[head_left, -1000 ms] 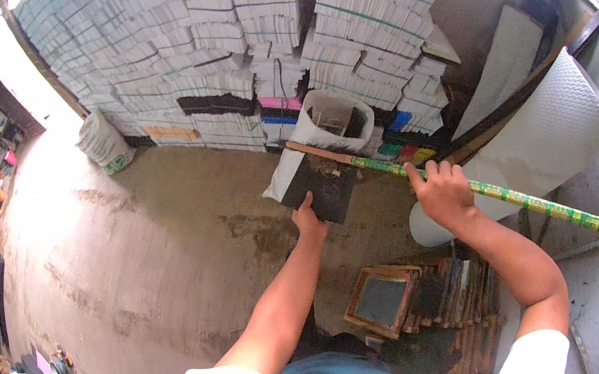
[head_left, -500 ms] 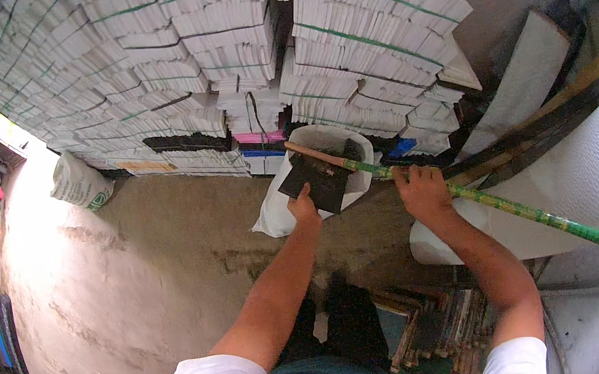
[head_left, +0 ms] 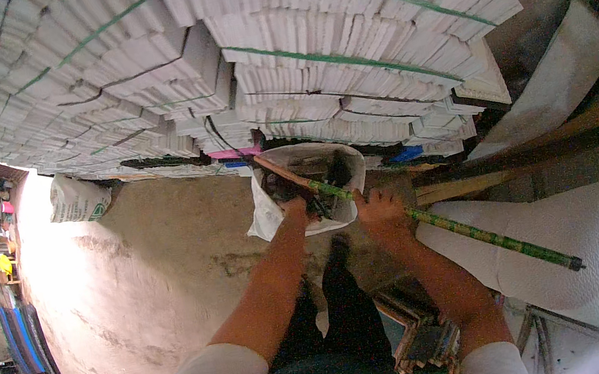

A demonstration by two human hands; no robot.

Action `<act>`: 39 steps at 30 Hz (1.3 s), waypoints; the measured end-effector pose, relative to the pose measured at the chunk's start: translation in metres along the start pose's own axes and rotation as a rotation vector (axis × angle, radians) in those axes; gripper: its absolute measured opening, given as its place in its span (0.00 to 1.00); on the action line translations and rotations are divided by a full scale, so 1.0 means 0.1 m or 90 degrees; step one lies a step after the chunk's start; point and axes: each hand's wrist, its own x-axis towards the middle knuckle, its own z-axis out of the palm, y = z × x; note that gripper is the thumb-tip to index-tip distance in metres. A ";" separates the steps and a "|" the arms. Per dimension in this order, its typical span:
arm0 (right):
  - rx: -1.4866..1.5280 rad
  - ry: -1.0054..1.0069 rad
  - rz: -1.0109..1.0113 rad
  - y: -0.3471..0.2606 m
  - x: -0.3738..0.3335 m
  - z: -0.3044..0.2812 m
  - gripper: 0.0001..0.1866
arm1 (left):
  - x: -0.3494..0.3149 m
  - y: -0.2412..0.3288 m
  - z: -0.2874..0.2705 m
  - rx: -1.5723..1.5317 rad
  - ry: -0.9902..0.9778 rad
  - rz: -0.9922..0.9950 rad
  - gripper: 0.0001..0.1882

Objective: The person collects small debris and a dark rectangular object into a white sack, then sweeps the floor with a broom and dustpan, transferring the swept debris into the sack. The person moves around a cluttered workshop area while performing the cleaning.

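Observation:
A white woven sack (head_left: 262,212) stands with its mouth spread wide against the stacks, dark inside. At its near rim, my left hand (head_left: 296,208) reaches in, fingers curled and partly hidden. Against that hand lies a dark flat sheet (head_left: 280,188), mostly lost in the sack's shadow. My right hand (head_left: 383,213), just right of the sack, is closed around a long stick (head_left: 479,234) with a green patterned wrapping. The stick slants across the sack's mouth; its bare brown end is at the far left rim and its dark-capped end points toward the near right.
High stacks of strapped white slabs (head_left: 342,63) rise behind the sack. Another filled sack (head_left: 76,199) stands at the far left. White textured sheeting (head_left: 556,224) lies at the right, below long boards (head_left: 558,138). Wooden frames (head_left: 417,333) lean by my legs.
My left hand has lowered the black sheet into the sack's mouth, where less of it shows. My right hand and the stick have shifted left and nearer to me. The view has tilted.

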 end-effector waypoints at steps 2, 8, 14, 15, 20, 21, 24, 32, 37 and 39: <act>0.070 0.048 -0.005 0.18 -0.01 0.14 0.24 | 0.17 -0.11 -0.06 0.020 0.023 0.017 0.26; 0.092 -0.025 0.033 0.54 -0.04 0.27 0.25 | 0.62 -0.35 -0.61 0.041 -0.064 0.074 0.23; 0.144 0.008 0.058 0.31 -0.07 -0.03 0.27 | 1.09 -0.07 -1.40 -0.016 -0.171 0.284 0.21; 0.130 -0.038 0.088 0.35 -0.18 0.01 0.28 | 0.90 -0.21 -0.90 -0.065 -0.148 0.214 0.24; 0.154 -0.172 0.221 0.21 -0.56 -0.56 0.28 | -0.36 0.19 -0.03 -0.051 -0.161 0.072 0.41; 0.179 -0.192 0.245 0.13 -0.62 -0.71 0.28 | -0.58 0.31 -0.01 -0.007 -0.196 0.071 0.43; 0.084 -0.137 0.308 -0.14 -1.05 -0.54 0.26 | -1.45 0.44 0.17 0.074 -0.241 -0.004 0.43; 0.208 -0.104 0.474 -1.09 -1.82 -0.87 0.22 | -1.25 -0.18 -0.26 0.082 -0.485 -0.099 0.36; 0.124 -0.047 0.570 -1.50 -2.42 -0.60 0.22 | -2.30 -0.40 -0.19 0.114 -0.456 -0.047 0.31; 0.154 -0.043 0.598 -1.62 -2.57 -0.70 0.22 | -2.41 -0.47 -0.28 0.528 -0.459 0.272 0.30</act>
